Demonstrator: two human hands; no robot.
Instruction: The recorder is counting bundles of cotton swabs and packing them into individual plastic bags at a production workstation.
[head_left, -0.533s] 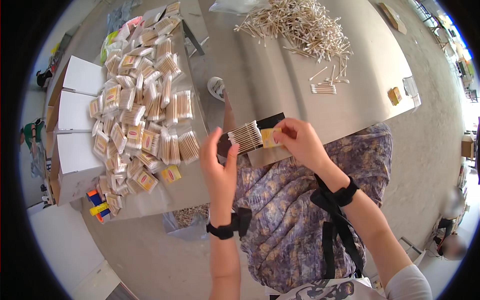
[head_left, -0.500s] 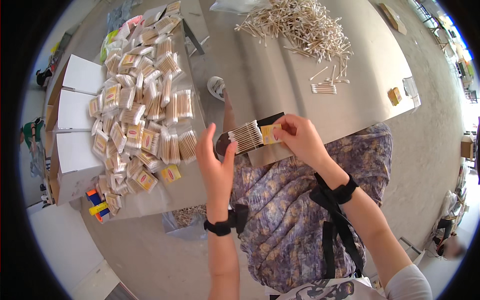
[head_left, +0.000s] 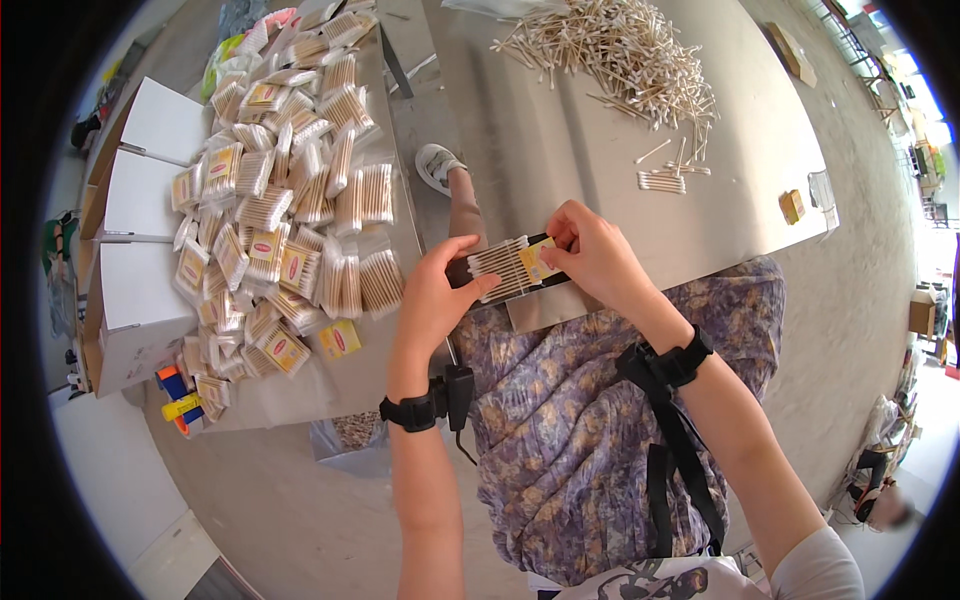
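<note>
A flat row of cotton swabs [head_left: 498, 270] lies on a dark, narrow tray at the near edge of the metal table. My left hand [head_left: 432, 298] closes round the row's left end, thumb over the near swab tips and fingers at the far side. At the row's right end is a small yellow card [head_left: 535, 262], pinched between the thumb and fingers of my right hand [head_left: 598, 262]. The card overlaps the swabs there. Part of the tray is hidden under the swabs and my hands.
Loose cotton swabs [head_left: 620, 60] are heaped at the table's far side, with a few [head_left: 662, 181] nearer. Bagged swab packs [head_left: 268, 205] cover the left table beside an open white box [head_left: 150, 210]. A yellow card [head_left: 340, 339] lies near them. A small yellow box [head_left: 791, 207] sits far right.
My left hand has gone from spread fingers beside the swabs to closing round their left end. The yellow card has shifted left onto the swabs, my right hand still on it.
</note>
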